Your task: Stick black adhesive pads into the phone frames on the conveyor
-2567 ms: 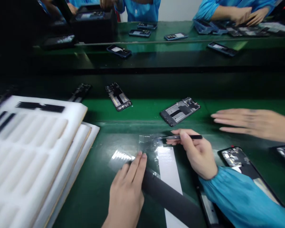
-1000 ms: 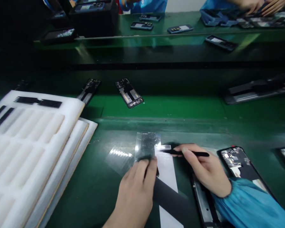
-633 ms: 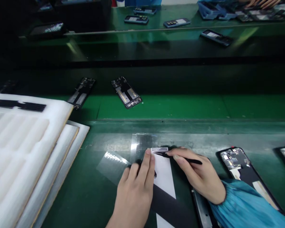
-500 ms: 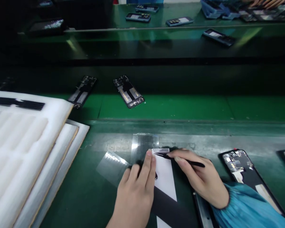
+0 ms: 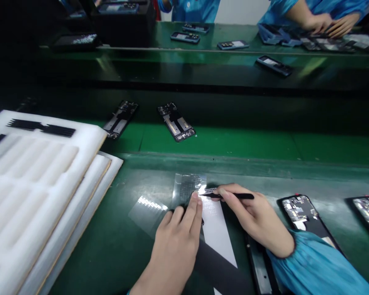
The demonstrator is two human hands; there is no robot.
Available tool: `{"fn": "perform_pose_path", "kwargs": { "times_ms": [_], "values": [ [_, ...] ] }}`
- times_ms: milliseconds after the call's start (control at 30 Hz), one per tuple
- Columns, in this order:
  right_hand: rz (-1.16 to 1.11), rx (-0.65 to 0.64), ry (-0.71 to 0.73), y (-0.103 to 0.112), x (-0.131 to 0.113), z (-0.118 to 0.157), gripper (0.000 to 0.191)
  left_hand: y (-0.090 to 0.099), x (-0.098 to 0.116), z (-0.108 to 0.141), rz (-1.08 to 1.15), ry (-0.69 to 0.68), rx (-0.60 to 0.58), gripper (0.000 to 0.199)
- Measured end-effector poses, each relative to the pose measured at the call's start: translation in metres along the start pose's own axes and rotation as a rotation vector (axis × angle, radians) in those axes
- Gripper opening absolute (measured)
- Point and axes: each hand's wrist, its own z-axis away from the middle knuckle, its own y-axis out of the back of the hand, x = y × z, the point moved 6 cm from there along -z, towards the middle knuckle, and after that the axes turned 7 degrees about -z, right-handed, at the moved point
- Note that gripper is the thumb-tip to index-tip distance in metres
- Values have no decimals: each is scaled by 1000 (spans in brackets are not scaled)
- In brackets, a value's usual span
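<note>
Head view, and from where I stand the eye goes to the white strip (image 5: 219, 231), aslant on the tabletop (image 5: 95, 250) between the two hands: half a second ago its dotted far end ran level, and now it slants, rising toward the right hand (image 5: 258, 219). I take that as fine work at that end, unfinished. That hand pinches dark tweezers (image 5: 241, 196), their tips just beside the other hand's fingertips; the left hand (image 5: 176, 246) presses palm down by a clear dotted film (image 5: 181, 193), and whether it grips anything underneath I cannot tell. Nearer the front edge a black strip (image 5: 223, 266) crosses the white one. Stacked foam trays (image 5: 87, 133) fill the left side, opened phones (image 5: 307, 219) the right. Past the far edge, a green band (image 5: 249, 143) bears two phone frames (image 5: 176, 121); a third, there seconds back, has gone. At the far counter (image 5: 161, 39), a co-worker's hands (image 5: 329, 26) are over dark parts.
</note>
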Motion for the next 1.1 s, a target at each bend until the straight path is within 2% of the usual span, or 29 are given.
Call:
{"fn": "perform_pose_path", "kwargs": {
  "times_ms": [167, 367, 467, 567, 633, 733, 833, 967, 1100],
  "values": [
    [-178, 114, -53, 0, 14, 2, 27, -1, -4, 0, 0, 8, 16, 63],
    [-355, 183, -83, -1, 27, -4, 41, -2, -7, -1, 8, 40, 15, 64],
    [-414, 224, -84, 19, 33, 7, 46, 2, -12, 3, 69, 93, 45, 65],
    [-427, 292, -129, 52, 44, 39, 41, 14, -18, 9, 196, 172, 88, 53],
    [-371, 358, -171, 73, 52, 62, 40, 21, -19, 11, 386, 226, 61, 48],
    [-166, 378, -161, 85, 55, 82, 46, 25, -4, 11, 722, 248, -89, 52],
    [-59, 340, -116, 79, 52, 81, 46, 25, 25, 11, 846, 179, -190, 56],
    [-43, 331, -57, 71, 51, 73, 40, 21, 53, 13, 861, 167, -117, 62],
    [-46, 326, -31, 70, 54, 73, 36, 18, 64, 14, 853, 140, -1, 57]
  ]
}}
